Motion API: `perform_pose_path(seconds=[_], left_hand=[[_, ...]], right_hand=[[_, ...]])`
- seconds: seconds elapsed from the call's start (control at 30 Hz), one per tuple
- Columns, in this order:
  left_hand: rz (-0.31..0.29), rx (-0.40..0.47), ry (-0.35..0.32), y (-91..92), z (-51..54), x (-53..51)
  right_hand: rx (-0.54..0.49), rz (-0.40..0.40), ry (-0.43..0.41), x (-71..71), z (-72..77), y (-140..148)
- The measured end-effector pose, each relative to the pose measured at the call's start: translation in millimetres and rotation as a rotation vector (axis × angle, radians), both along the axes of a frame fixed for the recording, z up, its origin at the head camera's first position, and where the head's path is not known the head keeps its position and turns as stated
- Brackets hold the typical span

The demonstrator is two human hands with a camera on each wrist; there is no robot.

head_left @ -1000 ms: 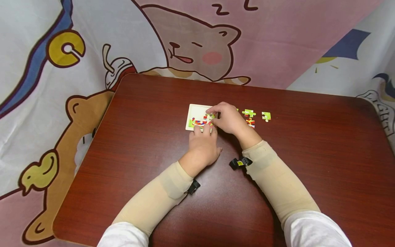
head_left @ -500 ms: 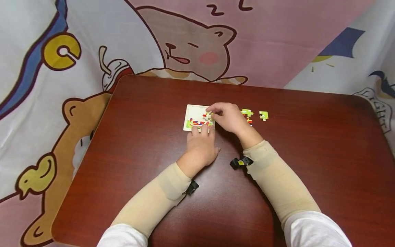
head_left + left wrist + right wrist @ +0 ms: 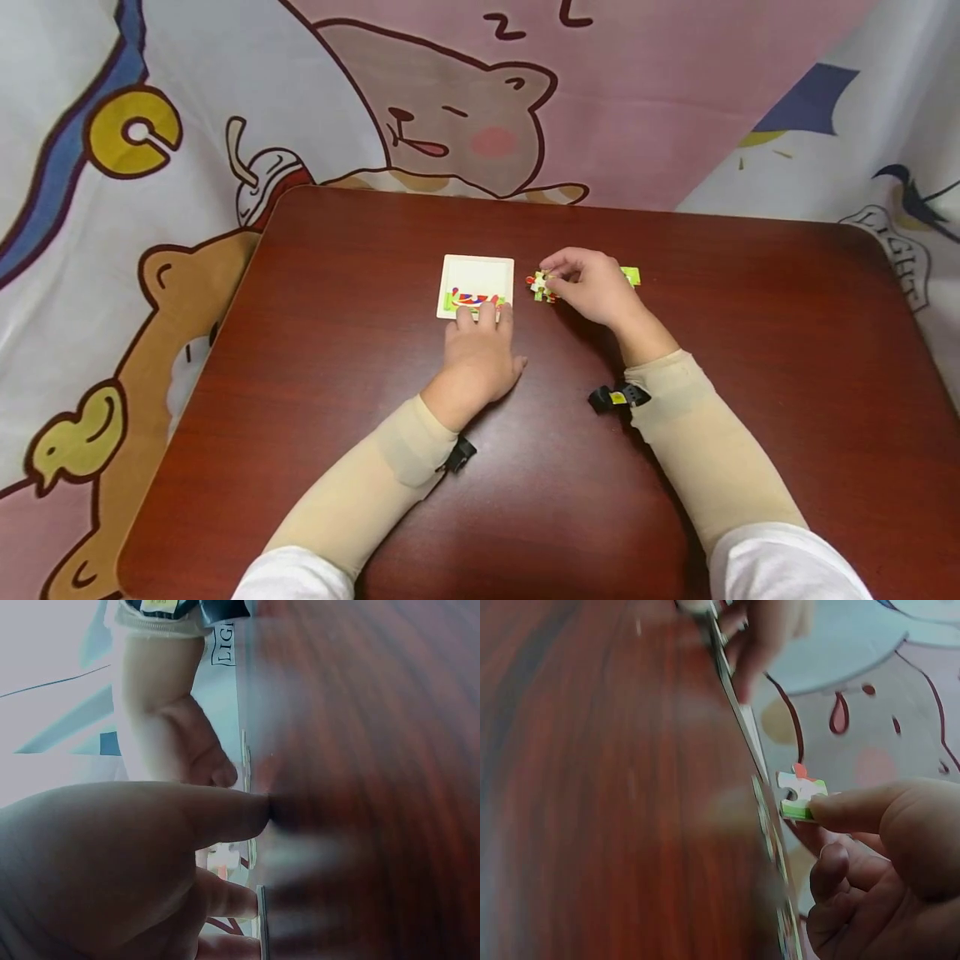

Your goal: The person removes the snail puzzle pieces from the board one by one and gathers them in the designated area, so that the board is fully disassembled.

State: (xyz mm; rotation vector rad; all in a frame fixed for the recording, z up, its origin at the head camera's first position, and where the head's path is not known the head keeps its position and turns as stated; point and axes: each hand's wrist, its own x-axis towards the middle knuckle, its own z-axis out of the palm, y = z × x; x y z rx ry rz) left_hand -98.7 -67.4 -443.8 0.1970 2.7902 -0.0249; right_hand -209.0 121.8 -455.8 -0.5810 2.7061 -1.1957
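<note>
A square white puzzle tray (image 3: 477,272) lies on the table, its lower part filled with red, blue and green pieces. The left hand (image 3: 478,358) rests its fingertips on the tray's near edge, fingers fairly straight; in the left wrist view its thumb (image 3: 225,815) touches the table. Right of the tray, the right hand (image 3: 594,287) pinches a jigsaw piece (image 3: 802,796) between thumb and forefinger, held above the table in the right wrist view. That piece is white and green with a red tab. More pieces (image 3: 632,275) lie partly hidden behind the right hand.
The dark red wooden table (image 3: 360,275) has rounded far corners. Behind it and at its left hangs a cloth (image 3: 622,100) printed with cartoon bears. Black straps with small devices (image 3: 618,398) sit at both wrists.
The right hand has moved right, from over the tray to beside it, with a piece pinched in its fingers. The left hand keeps its place on the tray edge. The head view has shifted slightly.
</note>
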Motion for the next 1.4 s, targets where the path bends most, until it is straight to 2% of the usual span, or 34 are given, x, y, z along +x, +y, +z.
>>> perform_pose_path(seconds=[0.17, 0.37, 0.53, 0.87, 1.07, 1.27, 1.4], left_hand=[[0.0, 0.008, 0.003, -1.0, 2.3, 0.5], [-0.009, 0.011, -0.001, -0.2, 2.6, 1.5], [-0.013, 0.02, 0.004, 0.9, 3.0, 1.3], [-0.014, 0.021, 0.012, -0.2, -0.3, 2.1], [-0.016, 0.02, 0.024, -1.0, -1.2, 2.1], [-0.01, 0.02, 0.032, -0.7, 0.5, 3.2], [-0.008, 0.017, 0.033, -0.8, 1.3, 3.6]], right_hand=[[-0.023, -0.058, -0.015, -2.2, 2.7, 24.6], [0.011, -0.125, -0.038, 1.9, 6.6, 49.9], [0.042, -0.148, -0.056, 5.9, 5.4, 70.0], [0.105, -0.156, -0.139, 10.6, 8.3, 100.1], [0.1, -0.11, -0.191, 9.4, 10.6, 107.5], [0.19, -0.116, -0.17, 8.7, 9.7, 112.1], [0.194, -0.112, -0.137, 8.1, 6.9, 112.2]])
